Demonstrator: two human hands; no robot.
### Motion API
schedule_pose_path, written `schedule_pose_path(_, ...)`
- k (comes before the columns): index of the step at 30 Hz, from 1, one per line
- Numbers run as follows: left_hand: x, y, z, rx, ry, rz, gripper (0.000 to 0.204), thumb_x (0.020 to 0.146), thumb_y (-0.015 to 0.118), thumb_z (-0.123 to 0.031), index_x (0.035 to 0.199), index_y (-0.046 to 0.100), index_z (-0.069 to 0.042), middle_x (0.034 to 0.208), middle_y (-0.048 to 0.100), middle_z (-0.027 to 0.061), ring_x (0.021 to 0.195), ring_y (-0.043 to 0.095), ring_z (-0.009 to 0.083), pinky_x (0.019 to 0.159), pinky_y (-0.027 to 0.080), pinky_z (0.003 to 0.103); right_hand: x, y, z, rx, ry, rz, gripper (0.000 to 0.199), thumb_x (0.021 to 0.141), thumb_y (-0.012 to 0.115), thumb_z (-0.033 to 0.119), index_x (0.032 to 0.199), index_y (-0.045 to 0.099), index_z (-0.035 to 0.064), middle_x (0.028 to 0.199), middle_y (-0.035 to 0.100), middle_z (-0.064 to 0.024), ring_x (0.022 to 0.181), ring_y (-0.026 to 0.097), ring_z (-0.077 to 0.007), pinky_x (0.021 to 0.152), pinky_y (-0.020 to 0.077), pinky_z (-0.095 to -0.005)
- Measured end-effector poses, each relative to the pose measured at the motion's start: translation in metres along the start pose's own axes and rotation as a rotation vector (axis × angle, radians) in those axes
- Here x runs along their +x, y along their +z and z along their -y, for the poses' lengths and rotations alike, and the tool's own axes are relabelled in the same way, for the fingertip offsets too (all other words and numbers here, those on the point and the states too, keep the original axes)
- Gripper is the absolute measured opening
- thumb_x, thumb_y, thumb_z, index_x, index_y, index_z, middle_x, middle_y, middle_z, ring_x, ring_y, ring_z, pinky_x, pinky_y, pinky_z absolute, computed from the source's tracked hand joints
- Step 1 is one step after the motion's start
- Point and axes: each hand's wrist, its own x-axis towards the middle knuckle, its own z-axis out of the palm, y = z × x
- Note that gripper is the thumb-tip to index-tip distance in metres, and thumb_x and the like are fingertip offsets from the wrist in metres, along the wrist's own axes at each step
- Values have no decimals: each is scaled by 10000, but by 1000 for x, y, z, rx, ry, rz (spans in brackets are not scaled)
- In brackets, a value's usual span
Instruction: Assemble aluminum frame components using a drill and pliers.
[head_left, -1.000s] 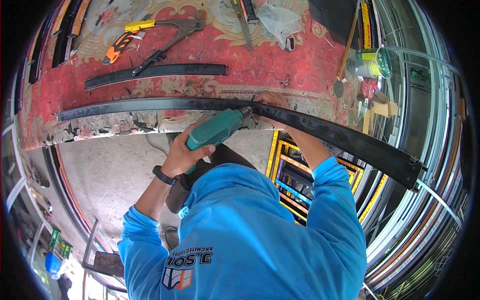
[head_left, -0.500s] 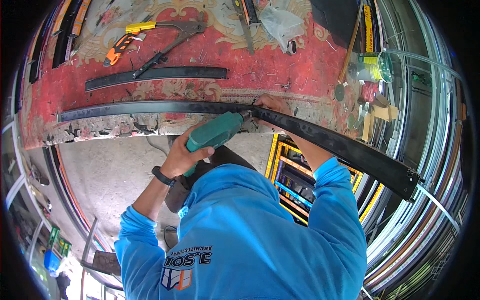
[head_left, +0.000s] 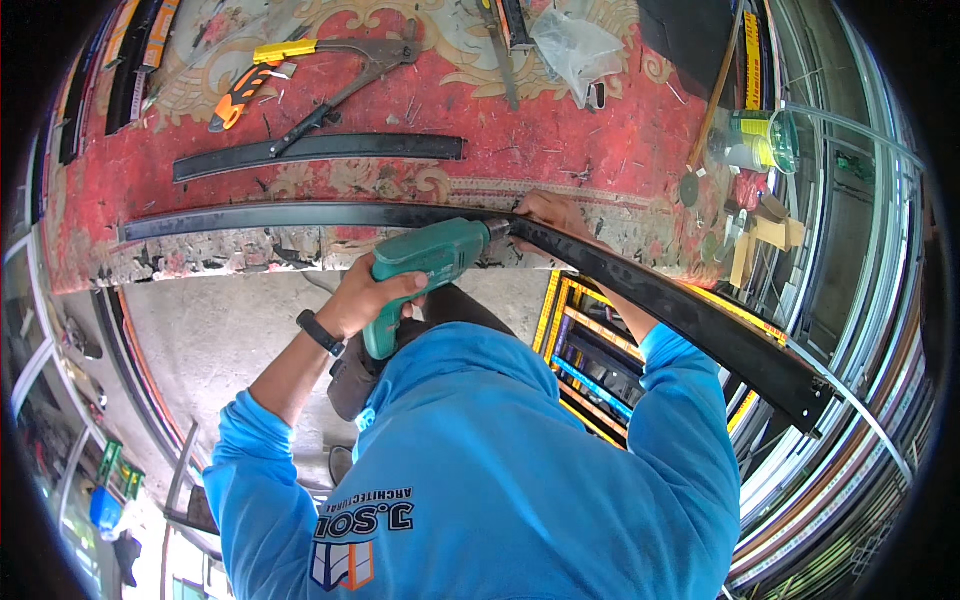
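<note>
My left hand (head_left: 362,298), with a dark band at its wrist, is wrapped round the grip of a green power drill (head_left: 430,258). The drill points right, and its chuck end meets the joint between two black metal profiles. One long profile (head_left: 280,217) lies along the table's near edge. The other profile (head_left: 670,296) slants from the joint toward the lower right, over my right forearm, its end off the table. At the joint, my right hand (head_left: 550,208) grips the slanted profile from behind; part of its fingers is hidden. The drill's tip is hard to make out.
Farther back on the red patterned table (head_left: 560,150) lie a shorter black profile (head_left: 390,147), a yellow-handled tool (head_left: 345,55), an orange cutter (head_left: 240,98) and a clear plastic bag (head_left: 578,50). A clear tub (head_left: 782,140) stands at right, beside racks of long profiles (head_left: 850,480).
The drill sits more level, and more of its handle shows. The slanted profile's outer end has swung lower, toward me. Both hands keep their holds.
</note>
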Motion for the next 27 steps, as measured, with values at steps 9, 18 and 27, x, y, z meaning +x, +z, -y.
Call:
schedule_pose_path(9, -2, 3, 6, 16, 9, 57, 500, 904, 805, -232, 1258, 574, 35, 987, 700, 133, 825, 707, 184, 678, 601, 321, 2, 4, -6, -44, -48, -44, 346, 690, 852, 156, 909, 588, 111, 838, 605, -66, 742, 634, -277, 626, 500, -408)
schedule_pose_path(18, -2, 1, 9, -28, -19, 43, 474, 912, 793, -241, 1240, 578, 24, 945, 691, 130, 803, 703, 199, 710, 598, 338, 4, 3, -4, -28, -67, -34, 334, 681, 822, 153, 911, 583, 114, 827, 586, -84, 765, 618, -312, 685, 492, -439)
schedule_pose_path(27, -4, 5, 9, -41, -16, -9, 547, 861, 841, -248, 1229, 578, 58, 949, 686, 134, 766, 695, 192, 653, 589, 325, 4, 1, -3, -20, -69, -22, 359, 675, 829, 159, 931, 582, 114, 855, 591, -90, 788, 622, -323, 706, 490, -437)
